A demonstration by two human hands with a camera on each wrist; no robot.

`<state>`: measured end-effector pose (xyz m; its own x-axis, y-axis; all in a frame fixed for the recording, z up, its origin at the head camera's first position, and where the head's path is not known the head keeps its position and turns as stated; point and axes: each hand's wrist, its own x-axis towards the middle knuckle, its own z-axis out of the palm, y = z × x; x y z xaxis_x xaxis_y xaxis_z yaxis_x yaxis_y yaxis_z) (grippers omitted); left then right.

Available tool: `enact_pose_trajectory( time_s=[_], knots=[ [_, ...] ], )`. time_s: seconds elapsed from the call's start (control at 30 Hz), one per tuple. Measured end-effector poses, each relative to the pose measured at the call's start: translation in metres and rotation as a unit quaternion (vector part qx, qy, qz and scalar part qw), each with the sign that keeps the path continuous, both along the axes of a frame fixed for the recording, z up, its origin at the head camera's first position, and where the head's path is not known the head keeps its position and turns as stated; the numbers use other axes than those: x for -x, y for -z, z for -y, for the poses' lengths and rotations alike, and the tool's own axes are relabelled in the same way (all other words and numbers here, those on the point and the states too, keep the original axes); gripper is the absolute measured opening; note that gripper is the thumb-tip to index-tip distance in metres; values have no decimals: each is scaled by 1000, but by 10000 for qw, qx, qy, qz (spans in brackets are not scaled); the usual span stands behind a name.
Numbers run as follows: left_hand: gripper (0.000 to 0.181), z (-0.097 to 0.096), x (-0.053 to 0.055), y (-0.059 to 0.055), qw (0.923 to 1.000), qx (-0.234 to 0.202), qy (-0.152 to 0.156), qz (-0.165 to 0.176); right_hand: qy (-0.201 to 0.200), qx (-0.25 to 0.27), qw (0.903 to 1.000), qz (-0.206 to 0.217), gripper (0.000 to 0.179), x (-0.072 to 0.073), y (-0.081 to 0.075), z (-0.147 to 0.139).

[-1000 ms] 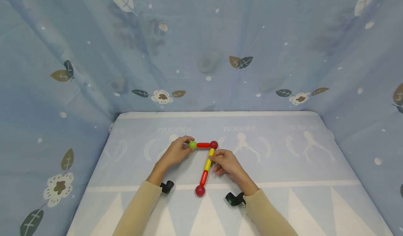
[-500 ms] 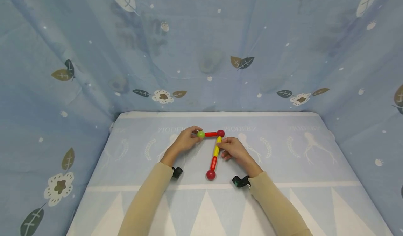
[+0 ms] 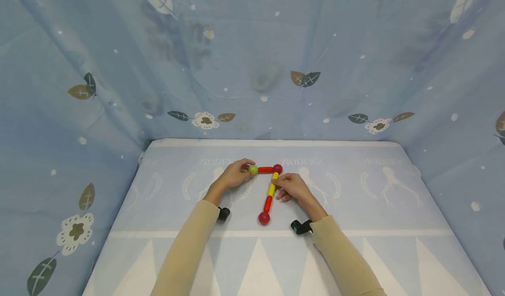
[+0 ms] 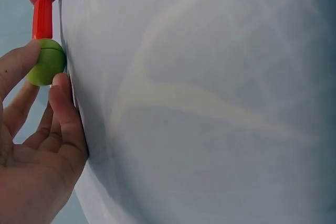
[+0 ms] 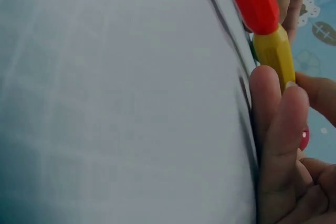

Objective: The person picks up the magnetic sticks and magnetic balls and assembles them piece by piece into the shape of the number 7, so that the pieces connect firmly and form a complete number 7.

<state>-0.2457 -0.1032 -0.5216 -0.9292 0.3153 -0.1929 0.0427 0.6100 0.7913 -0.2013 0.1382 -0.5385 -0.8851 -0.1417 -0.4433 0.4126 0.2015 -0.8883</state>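
A bent chain of toy building balls and rods lies on the cloth in the head view. My left hand (image 3: 234, 175) pinches the green ball (image 3: 253, 169) at its left end between thumb and fingers. From that ball a red rod (image 3: 265, 169) runs right to a dark red ball (image 3: 278, 168). A yellow rod (image 3: 273, 185) slants down from there, and my right hand (image 3: 295, 187) pinches it near the top. Below it come another red rod (image 3: 268, 204) and a larger red ball (image 3: 264, 218). In the right wrist view, fingers partly hide the yellow rod (image 5: 275, 51).
A pale blue and white patterned cloth (image 3: 355, 208) covers the table. Blue printed curtains (image 3: 252, 59) rise behind it and on both sides. Small black devices are strapped to the left wrist (image 3: 223, 214) and right wrist (image 3: 301, 227).
Over the first half second, both hands carried the chain away from the body and slightly right. Since then the hands and chain have stayed almost still, both grips unchanged.
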Motion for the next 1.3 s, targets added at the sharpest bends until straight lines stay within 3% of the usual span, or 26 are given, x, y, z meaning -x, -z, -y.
enact_pose_trajectory(
  time_s=[0.67, 1.3],
  knots=[
    [36, 2, 2, 1, 9998, -112, -72, 172, 34, 48, 9999, -110, 43, 2, 3, -1],
    [38, 2, 5, 7, 9999, -64, -106, -52, 122, 88, 9999, -66, 42, 2, 5, -3]
  ],
)
